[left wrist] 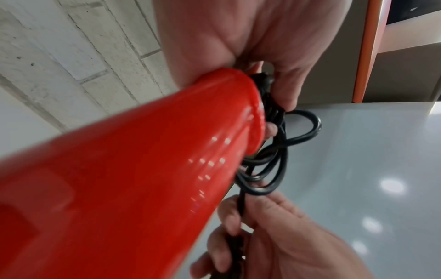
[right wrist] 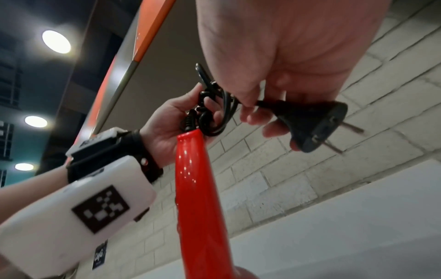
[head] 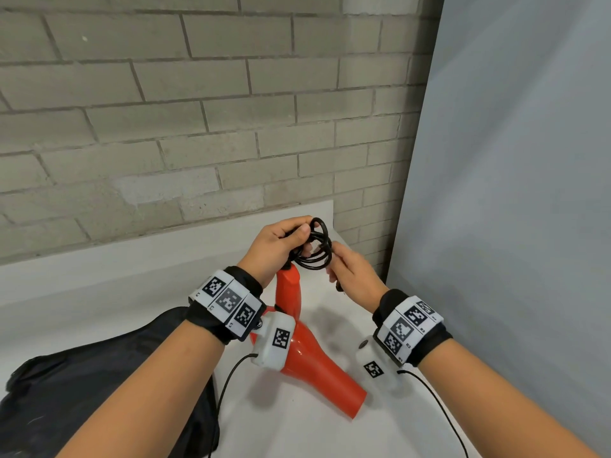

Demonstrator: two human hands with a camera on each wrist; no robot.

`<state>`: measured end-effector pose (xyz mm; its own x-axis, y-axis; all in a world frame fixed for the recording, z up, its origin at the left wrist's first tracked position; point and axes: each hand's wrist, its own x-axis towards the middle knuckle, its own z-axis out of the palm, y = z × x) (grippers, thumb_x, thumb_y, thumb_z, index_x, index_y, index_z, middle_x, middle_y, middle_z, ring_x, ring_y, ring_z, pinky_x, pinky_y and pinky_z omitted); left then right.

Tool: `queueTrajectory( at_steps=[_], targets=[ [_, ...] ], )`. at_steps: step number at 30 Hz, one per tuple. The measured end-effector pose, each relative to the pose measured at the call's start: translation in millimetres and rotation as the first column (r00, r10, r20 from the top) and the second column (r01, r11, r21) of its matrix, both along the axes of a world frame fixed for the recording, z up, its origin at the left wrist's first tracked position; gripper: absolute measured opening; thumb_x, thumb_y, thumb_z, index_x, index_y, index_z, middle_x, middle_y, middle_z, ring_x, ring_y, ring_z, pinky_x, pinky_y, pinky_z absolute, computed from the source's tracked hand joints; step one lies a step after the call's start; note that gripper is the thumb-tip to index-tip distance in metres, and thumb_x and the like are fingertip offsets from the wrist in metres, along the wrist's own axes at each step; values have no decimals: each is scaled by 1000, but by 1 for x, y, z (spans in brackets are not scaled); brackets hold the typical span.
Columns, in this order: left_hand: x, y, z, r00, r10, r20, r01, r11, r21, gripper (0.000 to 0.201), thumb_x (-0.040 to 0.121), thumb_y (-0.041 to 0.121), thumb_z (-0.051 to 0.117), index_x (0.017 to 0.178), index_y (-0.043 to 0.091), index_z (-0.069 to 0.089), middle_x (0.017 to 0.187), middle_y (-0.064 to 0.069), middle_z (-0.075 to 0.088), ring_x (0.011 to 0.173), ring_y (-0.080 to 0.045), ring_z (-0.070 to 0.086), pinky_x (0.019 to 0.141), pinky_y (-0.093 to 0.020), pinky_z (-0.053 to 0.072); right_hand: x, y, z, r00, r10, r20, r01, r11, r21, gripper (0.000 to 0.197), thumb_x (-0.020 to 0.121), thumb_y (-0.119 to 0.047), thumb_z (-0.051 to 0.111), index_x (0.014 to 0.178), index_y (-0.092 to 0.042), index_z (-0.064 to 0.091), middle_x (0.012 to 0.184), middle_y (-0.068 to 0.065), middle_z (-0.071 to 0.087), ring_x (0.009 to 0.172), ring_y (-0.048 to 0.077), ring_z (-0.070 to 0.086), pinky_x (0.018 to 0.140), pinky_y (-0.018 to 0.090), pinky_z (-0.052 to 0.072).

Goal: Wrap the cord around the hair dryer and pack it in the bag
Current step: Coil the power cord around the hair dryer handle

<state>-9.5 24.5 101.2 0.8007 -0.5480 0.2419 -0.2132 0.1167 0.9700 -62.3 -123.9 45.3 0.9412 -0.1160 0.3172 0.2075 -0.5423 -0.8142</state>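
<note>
A red hair dryer (head: 307, 352) stands on its nozzle on the white table (head: 99, 292), handle (right wrist: 193, 169) pointing up. Its black cord (head: 314, 249) is gathered in small loops at the handle's tip. My left hand (head: 281, 242) grips those loops (left wrist: 269, 169) against the handle end (left wrist: 238, 105). My right hand (head: 350, 272) holds the black plug (right wrist: 312, 124) with its two prongs sticking out, right beside the loops. The black bag (head: 82, 385) lies slumped on the table at the lower left, under my left forearm.
A grey brick wall (head: 198, 110) rises behind the table. A pale blue panel (head: 512, 193) closes off the right side. Thin black cables (head: 231, 381) run from the wrist cameras down over the table.
</note>
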Motion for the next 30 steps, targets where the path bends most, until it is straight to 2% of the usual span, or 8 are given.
queueTrajectory(
  at_steps=[6, 10, 13, 16, 19, 23, 27, 30],
  targets=[
    [1, 11, 6, 978, -171, -122, 169, 985, -23, 24, 93, 10, 40, 93, 10, 64, 68, 6, 59, 49, -6, 48, 48, -17, 42, -2, -1, 6, 999, -27, 32, 31, 993, -112, 20, 96, -10, 42, 90, -17, 59, 58, -12, 44, 53, -3, 46, 54, 10, 36],
    [-3, 10, 8, 982, -162, -96, 166, 986, 33, 25, 89, 14, 48, 73, 16, 66, 60, 8, 56, 43, -5, 38, 43, -14, 31, 7, -7, 8, 992, -123, -2, 121, 978, -169, 24, 95, -14, 42, 100, -11, 65, 80, 9, 67, 67, 21, 54, 63, 22, 38],
    [-9, 7, 9, 993, -117, -21, 118, 989, 93, 11, 74, 23, 64, 64, 20, 66, 57, 4, 48, 44, -6, 33, 45, -17, 27, 9, -7, 17, 982, -190, 20, 190, 962, -198, 24, 96, -13, 40, 101, -11, 64, 75, -5, 58, 57, 3, 44, 63, 25, 36],
    [-7, 6, 7, 997, -71, -5, 71, 991, 111, 13, 77, 9, 66, 69, 20, 66, 55, 5, 53, 45, -7, 36, 47, -17, 29, 9, -5, 25, 974, -225, 31, 227, 972, -65, 24, 95, -6, 37, 104, -4, 59, 71, -14, 48, 60, 0, 43, 52, 7, 38],
    [-5, 7, 6, 999, -31, -13, 32, 993, 111, 17, 79, 1, 62, 80, 18, 64, 67, 3, 58, 46, -1, 45, 49, -14, 38, 2, 0, 30, 994, -108, -26, 109, 993, 45, 17, 94, -9, 41, 100, -8, 58, 71, -10, 49, 62, 9, 46, 53, 10, 39],
    [-5, 8, 7, 999, -52, 11, 51, 994, 101, 22, 79, -3, 61, 86, 17, 63, 82, 0, 60, 56, 4, 57, 54, -9, 44, -3, 4, 32, 998, -14, -58, 7, 994, -113, 25, 95, -17, 44, 76, -20, 60, 59, -9, 46, 53, 4, 41, 54, 17, 34],
    [-5, 9, 7, 999, -31, 17, 28, 991, 134, 21, 78, -1, 64, 86, 18, 65, 68, 8, 60, 49, 3, 51, 51, -10, 40, -4, -2, 50, 984, -149, 99, 163, 973, -162, 23, 93, -17, 48, 92, -5, 68, 71, -8, 55, 63, -1, 46, 59, 8, 35],
    [-3, 9, 6, 998, -64, 30, 57, 982, 183, 19, 82, 4, 61, 91, 20, 64, 53, 15, 56, 45, 1, 43, 50, -14, 36, -10, 0, 66, 959, -231, 165, 271, 920, -284, 24, 93, -23, 48, 97, -11, 68, 85, -4, 59, 77, 10, 51, 68, 23, 37]
  ],
)
